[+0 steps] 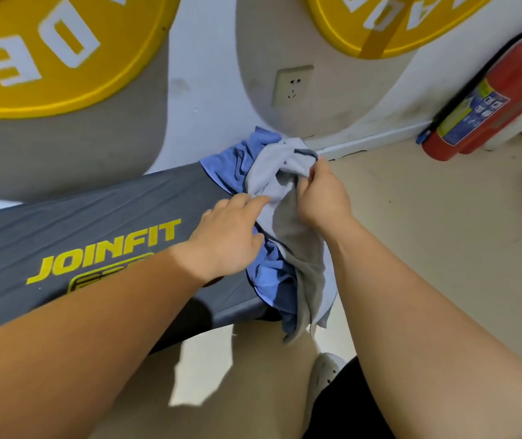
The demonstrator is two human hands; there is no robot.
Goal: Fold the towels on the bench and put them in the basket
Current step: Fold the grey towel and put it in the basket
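Left hand (228,236) rests straight fingers on the grey towel (297,245) at the bench (95,213) end, while right hand (321,198) clamps it with curled fingers.

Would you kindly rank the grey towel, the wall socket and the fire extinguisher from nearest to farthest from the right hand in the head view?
1. grey towel: pinched by the right hand itself.
2. wall socket: above and behind the hand.
3. fire extinguisher: far off to the right.
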